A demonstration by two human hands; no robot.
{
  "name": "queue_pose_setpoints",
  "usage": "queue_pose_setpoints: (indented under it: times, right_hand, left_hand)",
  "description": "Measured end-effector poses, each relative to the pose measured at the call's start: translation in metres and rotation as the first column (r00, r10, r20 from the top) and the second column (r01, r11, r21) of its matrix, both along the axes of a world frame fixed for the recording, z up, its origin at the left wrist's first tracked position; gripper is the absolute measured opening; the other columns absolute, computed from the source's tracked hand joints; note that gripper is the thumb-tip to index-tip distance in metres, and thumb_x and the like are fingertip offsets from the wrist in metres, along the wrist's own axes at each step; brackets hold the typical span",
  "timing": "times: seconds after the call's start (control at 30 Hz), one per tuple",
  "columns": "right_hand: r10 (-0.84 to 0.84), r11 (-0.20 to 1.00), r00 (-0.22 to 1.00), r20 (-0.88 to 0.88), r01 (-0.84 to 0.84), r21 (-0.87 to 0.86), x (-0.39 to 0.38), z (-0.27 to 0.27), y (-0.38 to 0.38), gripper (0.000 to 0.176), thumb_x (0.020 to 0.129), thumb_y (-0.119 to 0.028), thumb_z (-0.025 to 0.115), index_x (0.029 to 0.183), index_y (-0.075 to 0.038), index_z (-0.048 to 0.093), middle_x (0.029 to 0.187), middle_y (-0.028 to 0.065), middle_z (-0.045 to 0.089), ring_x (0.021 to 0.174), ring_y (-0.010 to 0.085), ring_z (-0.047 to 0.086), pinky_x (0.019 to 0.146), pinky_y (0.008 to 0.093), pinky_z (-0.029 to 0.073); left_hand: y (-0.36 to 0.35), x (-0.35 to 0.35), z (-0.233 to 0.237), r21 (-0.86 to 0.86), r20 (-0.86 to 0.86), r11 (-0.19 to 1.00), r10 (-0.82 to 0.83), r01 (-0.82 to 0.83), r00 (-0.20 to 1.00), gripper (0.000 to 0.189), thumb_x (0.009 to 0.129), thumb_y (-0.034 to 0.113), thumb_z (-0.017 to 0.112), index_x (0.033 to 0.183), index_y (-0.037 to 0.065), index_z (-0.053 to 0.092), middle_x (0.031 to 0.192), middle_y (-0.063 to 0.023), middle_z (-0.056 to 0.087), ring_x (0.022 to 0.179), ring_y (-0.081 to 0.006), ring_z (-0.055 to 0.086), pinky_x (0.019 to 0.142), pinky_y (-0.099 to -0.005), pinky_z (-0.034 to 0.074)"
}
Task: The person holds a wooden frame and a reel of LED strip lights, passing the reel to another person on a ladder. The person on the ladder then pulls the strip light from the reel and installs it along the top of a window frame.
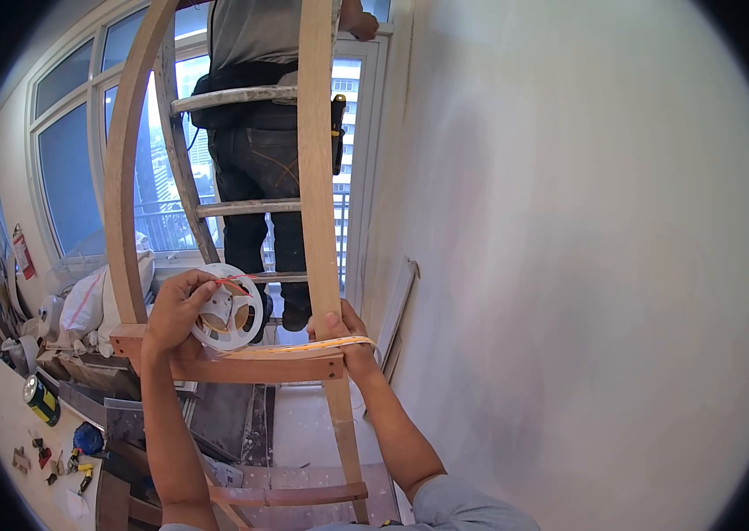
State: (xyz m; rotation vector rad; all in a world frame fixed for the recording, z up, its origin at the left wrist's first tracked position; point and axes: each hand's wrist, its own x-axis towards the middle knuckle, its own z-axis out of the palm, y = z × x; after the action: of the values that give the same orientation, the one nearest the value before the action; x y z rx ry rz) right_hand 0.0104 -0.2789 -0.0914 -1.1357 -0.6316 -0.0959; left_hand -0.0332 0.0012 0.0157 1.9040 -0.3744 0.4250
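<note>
My left hand [180, 310] is closed on the edge of a white plastic reel [255, 320], its fingertips at the thin red wires [238, 283] near the reel's upper side. From the reel a yellowish-white LED strip [303, 348] stretches right, just above a wooden ladder rung [259, 368]. My right hand [353, 343] is closed at the right wooden rail [319, 177], thumb in front of it, and the strip loops over this hand. Part of its fingers is hidden behind the rail and strip.
Ahead, a person [255, 150] stands on another ladder [250, 209] by the windows. A pale wall [587, 265] rises close on the right. At lower left, a table [16, 411] bears a can [41, 400], a blue roll [88, 437] and small tools. White sacks [87, 301] lie behind.
</note>
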Motion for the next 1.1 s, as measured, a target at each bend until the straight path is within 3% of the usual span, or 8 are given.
queue_pose_setpoints:
  times: [0.23,0.33,0.93,1.1]
  right_hand:
    - [-0.008,1.000,1.000,0.009,0.008,-0.006,-0.0002,-0.0003,-0.0002,0.035,0.097,-0.038,0.055,0.112,-0.006,0.051,0.088,0.0084,0.063,0.076,0.0136,0.060,0.070,0.0292,0.052]
    - [0.043,0.999,0.999,-0.002,-0.043,0.024,0.0014,-0.0028,-0.0009,0.038,0.097,-0.035,0.057,0.120,-0.006,0.051,0.091,0.0051,0.062,0.078,0.0091,0.057,0.070,0.0252,0.048]
    - [0.051,0.998,0.999,-0.003,-0.051,0.035,-0.0031,0.0023,-0.0003,0.041,0.096,-0.038,0.057,0.121,-0.005,0.050,0.089,0.0060,0.061,0.075,0.0092,0.057,0.067,0.0248,0.048]
    - [0.024,1.000,1.000,-0.008,-0.024,0.021,-0.0025,0.0011,0.0002,0.039,0.096,-0.041,0.055,0.113,-0.006,0.052,0.089,0.0084,0.062,0.076,0.0127,0.061,0.069,0.0276,0.052]
  left_hand:
    - [-0.0005,-0.0019,0.0016,0.013,0.003,1.000,-0.006,0.006,1.000,0.018,0.097,0.013,0.057,0.100,-0.003,0.064,0.082,-0.0022,0.065,0.074,-0.0065,0.060,0.066,-0.0218,0.049]
    - [-0.0009,-0.0016,0.0011,0.008,0.003,1.000,-0.002,0.002,1.000,0.018,0.097,0.013,0.057,0.100,-0.003,0.064,0.082,-0.0022,0.065,0.074,-0.0063,0.059,0.066,-0.0217,0.049]
    - [0.0006,0.0005,-0.0012,-0.006,0.011,1.000,-0.004,0.004,1.000,0.019,0.096,0.013,0.056,0.099,-0.004,0.065,0.082,-0.0029,0.065,0.072,-0.0062,0.059,0.062,-0.0217,0.049]
    - [0.0002,0.0003,-0.0010,0.015,0.035,1.000,0.002,-0.003,0.999,0.019,0.096,0.012,0.056,0.098,-0.005,0.065,0.081,-0.0031,0.065,0.072,-0.0065,0.059,0.064,-0.0223,0.049]
